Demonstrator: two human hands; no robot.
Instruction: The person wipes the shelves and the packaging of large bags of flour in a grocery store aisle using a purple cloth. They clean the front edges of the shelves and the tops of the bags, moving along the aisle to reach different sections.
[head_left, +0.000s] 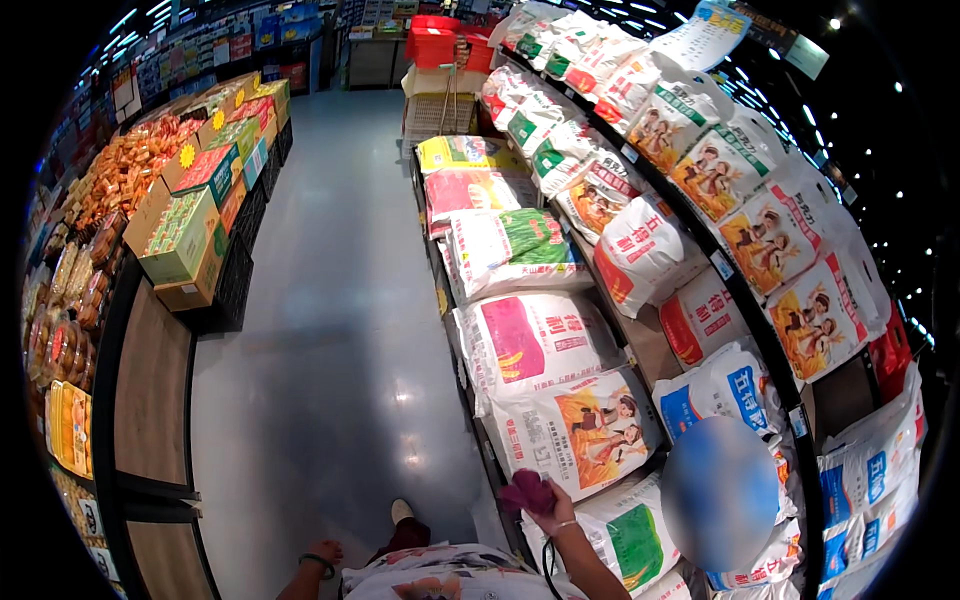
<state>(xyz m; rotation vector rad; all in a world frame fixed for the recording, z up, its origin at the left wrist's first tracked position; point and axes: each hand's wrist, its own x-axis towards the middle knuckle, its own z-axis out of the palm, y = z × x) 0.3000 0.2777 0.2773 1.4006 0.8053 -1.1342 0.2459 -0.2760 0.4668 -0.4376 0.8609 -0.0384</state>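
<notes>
My right hand (551, 512) grips a bunched purple cloth (526, 490) beside the lower shelf on the right. A pale band circles that wrist, and a dark cord hangs below it. Just beyond the cloth lies a large flour sack (525, 442) printed with two cartoon figures. Closer to my body is a white sack with a green panel (636, 544). My left hand (328, 551) hangs low over the floor near my patterned top, a dark band at its wrist. No object shows in it, and its fingers are too small and blurred to read.
A grey aisle floor (330, 225) runs ahead. Shelves of sacks (750, 202) line the right side. On the left stand packaged baked goods (71, 345) and stacked cartons (184, 232). Red shopping baskets (435, 45) are piled at the aisle's far end.
</notes>
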